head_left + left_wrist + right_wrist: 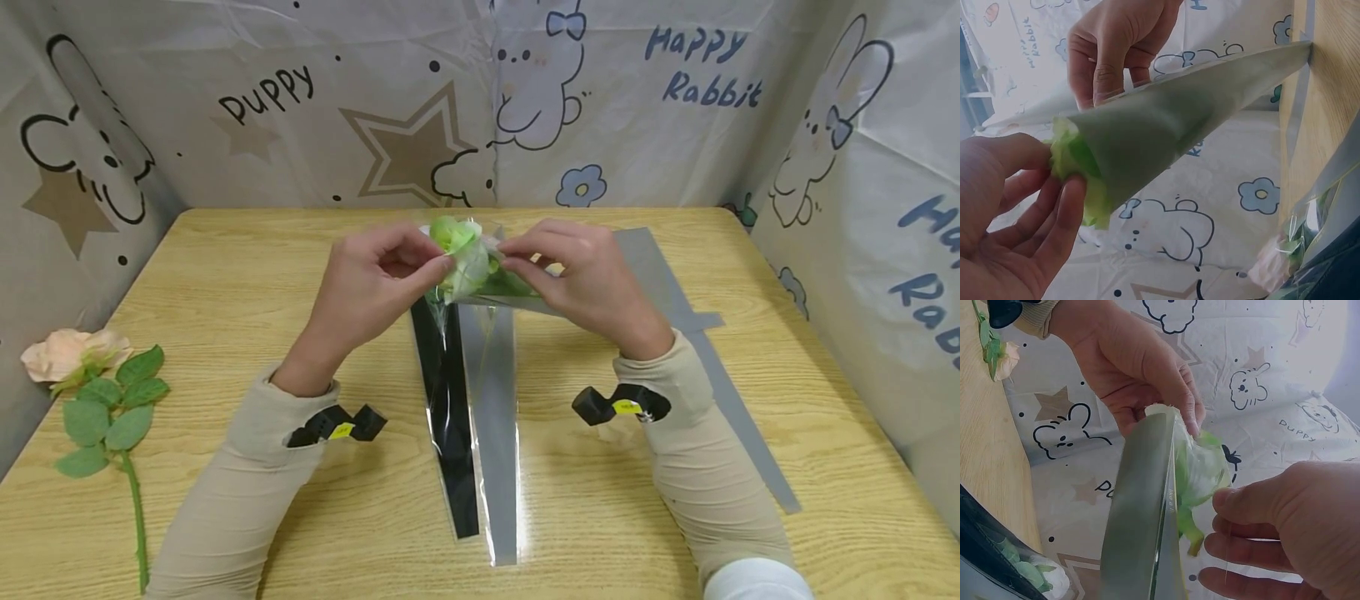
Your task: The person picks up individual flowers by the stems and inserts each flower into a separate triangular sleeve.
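Observation:
Both hands are at a green-and-white artificial flower in a cone-shaped grey-green wrapping sleeve with clear film. My left hand pinches the petals at the sleeve's mouth between thumb and fingers. Opposite it, my right hand pinches the sleeve's film edge with thumb and forefinger. In the left wrist view the cone lies sideways, its narrow end toward the tabletop. The stem is mostly hidden by the sleeve. Below the hands lie a black sleeve and a grey sleeve.
A peach rose with leaves and a green stem lies at the table's left. Flat grey sleeves lie at the right, beyond the right forearm. A pale pink flower shows at a table sleeve's mouth. Printed cloth walls enclose the table.

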`<control>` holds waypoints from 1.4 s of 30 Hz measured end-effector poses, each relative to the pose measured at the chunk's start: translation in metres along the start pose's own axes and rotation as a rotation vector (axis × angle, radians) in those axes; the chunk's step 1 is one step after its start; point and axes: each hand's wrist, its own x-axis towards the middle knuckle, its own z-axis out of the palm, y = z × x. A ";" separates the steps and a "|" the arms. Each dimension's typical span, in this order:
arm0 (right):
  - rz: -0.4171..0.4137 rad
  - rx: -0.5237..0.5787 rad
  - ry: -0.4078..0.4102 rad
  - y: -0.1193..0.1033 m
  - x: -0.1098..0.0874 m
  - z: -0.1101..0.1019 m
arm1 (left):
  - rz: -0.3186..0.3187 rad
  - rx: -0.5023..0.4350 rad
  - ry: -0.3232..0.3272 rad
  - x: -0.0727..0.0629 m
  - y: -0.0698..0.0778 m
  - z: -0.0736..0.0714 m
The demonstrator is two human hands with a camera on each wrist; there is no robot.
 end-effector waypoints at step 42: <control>-0.089 0.035 0.033 -0.010 0.002 0.002 | 0.150 0.112 -0.080 0.003 -0.015 -0.002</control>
